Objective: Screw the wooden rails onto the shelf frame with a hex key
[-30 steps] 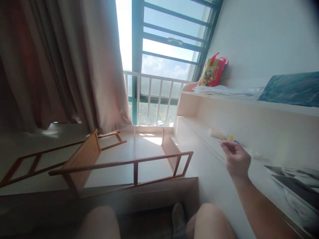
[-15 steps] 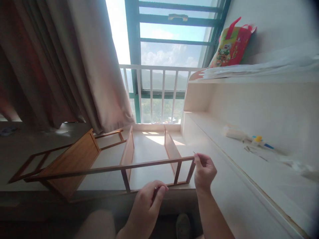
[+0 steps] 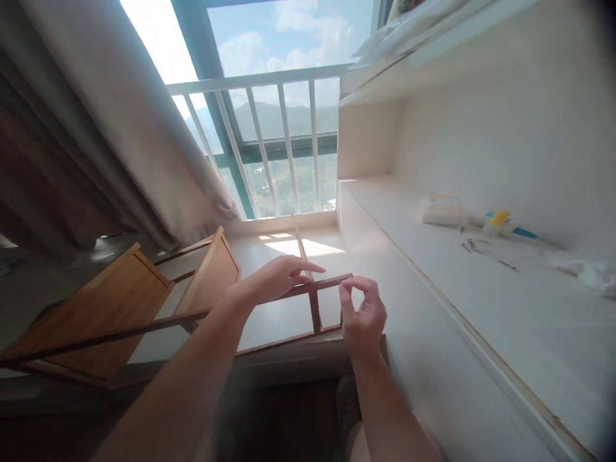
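A brown wooden shelf rack (image 3: 115, 333) lies on its side across the white window ledge. My left hand (image 3: 279, 277) rests over its upper rail, back of the hand up, with the index finger stretched toward the rail's right end. At that end my right hand (image 3: 363, 314) pinches thumb and index finger together against the rail's tip. Something thin and small seems to sit at those fingertips, too small to name. Below the rail, a short crosspiece (image 3: 315, 311) stands between the two hands.
On the white counter (image 3: 433, 269) at right lie a pale block-like item (image 3: 440, 212), a yellow-and-blue item (image 3: 498, 221), small metal pieces (image 3: 474, 245) and crumpled clear plastic (image 3: 587, 273). A curtain (image 3: 120, 115) hangs at left; a white railing (image 3: 283, 141) crosses the window.
My left hand has risen from below the rail onto it, its index finger now extended. The right hand stays at the rail's end. The view has tilted down and turned right.
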Motion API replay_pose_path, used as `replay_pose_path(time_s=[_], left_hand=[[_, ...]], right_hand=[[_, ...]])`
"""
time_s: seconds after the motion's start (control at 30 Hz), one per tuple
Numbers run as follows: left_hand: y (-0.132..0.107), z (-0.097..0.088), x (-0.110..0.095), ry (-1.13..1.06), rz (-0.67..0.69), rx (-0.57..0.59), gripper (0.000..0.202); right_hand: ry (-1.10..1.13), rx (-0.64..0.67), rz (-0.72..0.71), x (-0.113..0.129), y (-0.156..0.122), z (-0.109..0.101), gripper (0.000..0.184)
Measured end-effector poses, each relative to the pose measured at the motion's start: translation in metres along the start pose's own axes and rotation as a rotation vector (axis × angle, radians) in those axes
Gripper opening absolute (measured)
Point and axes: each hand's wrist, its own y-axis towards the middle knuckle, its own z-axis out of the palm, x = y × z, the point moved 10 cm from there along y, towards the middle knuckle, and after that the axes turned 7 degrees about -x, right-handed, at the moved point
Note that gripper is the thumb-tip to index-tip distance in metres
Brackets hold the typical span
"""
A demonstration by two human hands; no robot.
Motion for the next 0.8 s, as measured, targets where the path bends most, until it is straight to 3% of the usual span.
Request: replay_pose_path(time_s=[0.07, 0.2, 0.4, 0.5, 0.67, 0.8], left_hand=[[0.002, 0.005, 0.0, -0.087, -0.018, 0.046, 0.031], [0.004, 0.011, 0.006, -0.202, -0.05, 0.087, 0.029], [0.015, 0.021, 0.009, -0.239, -0.068, 0.111, 0.03], [0.02, 0.025, 0.002, -0.247, -0.051, 0.124, 0.031], [0.021, 0.027, 0.003, -0.282, -0.073, 0.111, 0.029], [0.02, 0.027, 0.006, -0.257, -0.083, 0.098, 0.028]], right_hand=[[0.033, -0.066, 0.026, -0.007, 0.004, -0.006, 0.005], [0.299, -0.119, 0.259, -0.038, 0.003, -0.004, 0.01], [0.297, -0.048, 0.279, -0.041, 0.0, 0.003, 0.012], [0.166, 0.0, 0.195, -0.031, 0.001, 0.002, 0.009], [-0.169, -0.035, -0.167, 0.015, -0.005, -0.007, 0.009], [-0.145, 0.147, -0.153, 0.02, -0.02, 0.013, 0.008]])
